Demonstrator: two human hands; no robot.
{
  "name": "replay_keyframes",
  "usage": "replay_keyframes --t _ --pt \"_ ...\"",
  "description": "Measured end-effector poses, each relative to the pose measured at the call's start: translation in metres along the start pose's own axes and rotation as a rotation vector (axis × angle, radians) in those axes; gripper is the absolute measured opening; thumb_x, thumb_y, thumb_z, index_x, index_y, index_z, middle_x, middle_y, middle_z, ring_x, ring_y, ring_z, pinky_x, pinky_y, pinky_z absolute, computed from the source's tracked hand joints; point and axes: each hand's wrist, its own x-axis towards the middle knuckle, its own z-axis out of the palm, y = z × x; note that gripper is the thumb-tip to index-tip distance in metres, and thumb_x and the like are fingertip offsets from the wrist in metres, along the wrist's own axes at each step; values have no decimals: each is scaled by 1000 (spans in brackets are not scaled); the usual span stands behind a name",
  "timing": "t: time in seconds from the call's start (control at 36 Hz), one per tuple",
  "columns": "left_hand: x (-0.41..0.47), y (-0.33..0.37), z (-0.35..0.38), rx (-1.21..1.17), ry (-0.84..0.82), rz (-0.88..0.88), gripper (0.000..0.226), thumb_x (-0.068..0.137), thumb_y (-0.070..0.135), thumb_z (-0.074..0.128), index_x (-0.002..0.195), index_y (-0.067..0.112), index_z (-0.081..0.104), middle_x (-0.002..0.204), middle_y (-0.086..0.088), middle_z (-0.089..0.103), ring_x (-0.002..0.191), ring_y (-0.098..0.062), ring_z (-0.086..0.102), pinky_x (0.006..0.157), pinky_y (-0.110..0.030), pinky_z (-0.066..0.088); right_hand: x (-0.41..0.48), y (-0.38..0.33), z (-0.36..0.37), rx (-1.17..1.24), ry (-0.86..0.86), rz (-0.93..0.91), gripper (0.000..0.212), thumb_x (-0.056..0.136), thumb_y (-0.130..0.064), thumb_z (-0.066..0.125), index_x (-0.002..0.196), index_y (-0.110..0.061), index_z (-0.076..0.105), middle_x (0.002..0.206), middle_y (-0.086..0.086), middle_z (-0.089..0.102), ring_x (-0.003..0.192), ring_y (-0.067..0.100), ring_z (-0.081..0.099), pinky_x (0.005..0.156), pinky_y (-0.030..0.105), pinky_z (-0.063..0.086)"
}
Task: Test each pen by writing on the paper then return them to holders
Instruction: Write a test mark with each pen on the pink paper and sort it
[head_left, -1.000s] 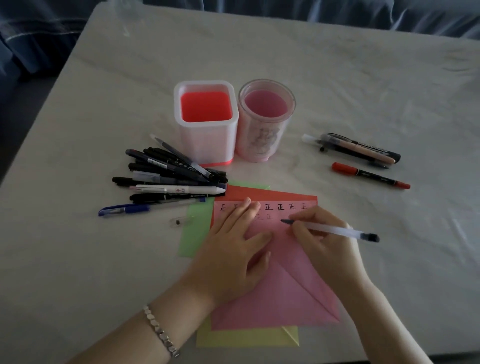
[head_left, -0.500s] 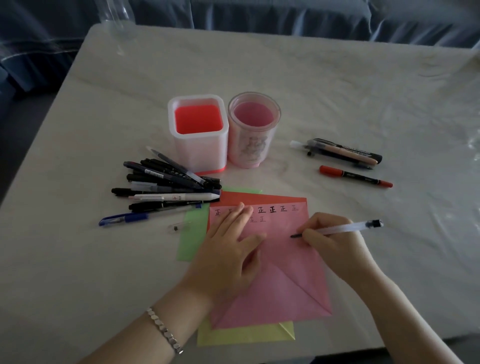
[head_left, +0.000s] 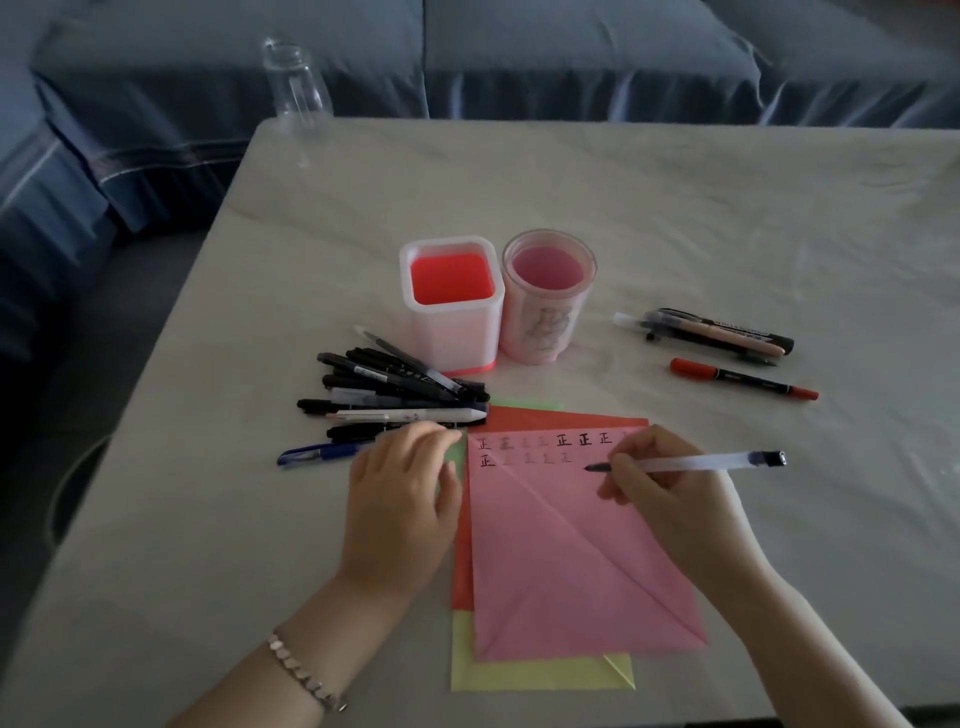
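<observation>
Pale marbled table (head_left: 675, 208) before a blue sofa (head_left: 571, 52); clear-barrelled, dark-tipped pen (head_left: 701, 461) pinched in right hand (head_left: 660, 483) over pink paper (head_left: 561, 545) with written characters, left hand (head_left: 402, 499) resting loose-fingered alongside.

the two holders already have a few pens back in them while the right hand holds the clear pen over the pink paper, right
Not quite: the head view shows the square holder and the round holder both without pens; the pens lie on the table. The right hand does hold the clear pen over the pink paper.
</observation>
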Motion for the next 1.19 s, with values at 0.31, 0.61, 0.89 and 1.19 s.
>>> replay_keyframes --t 0.31,0.61,0.89,1.19 --pt "-7 -27 -15 144 -143 -5 30 84 32 41 77 16 65 81 3 53 77 -13 40 68 -26 26 -3 -20 20 59 -57 -20 14 85 -7 59 74 -15 61 61 1 69 57 14 59 66 39 51" --pt "10 24 -52 -869 -140 -532 14 82 30 56 85 18 61 72 4 69 63 -2 61 59 -12 46 -13 -52 25 440 -114 -9 16 82 -15 61 70 -13 70 71 6 72 68 13 66 64 20 52" --pt "19 41 -73 -1125 -108 -554 21 65 27 62 81 13 64 63 5 67 55 -1 58 56 -12 46 -23 -70 29 467 -168 -118 18 65 -35 61 70 -23 73 70 5 72 65 9 64 62 18 49" --pt "20 47 -80 -1125 -133 -492 22 64 30 62 82 17 65 63 7 66 55 -1 58 56 -11 44 -24 -69 27 474 -181 -101 15 64 -29 63 63 -15 70 67 9 71 63 10 64 59 16 48"
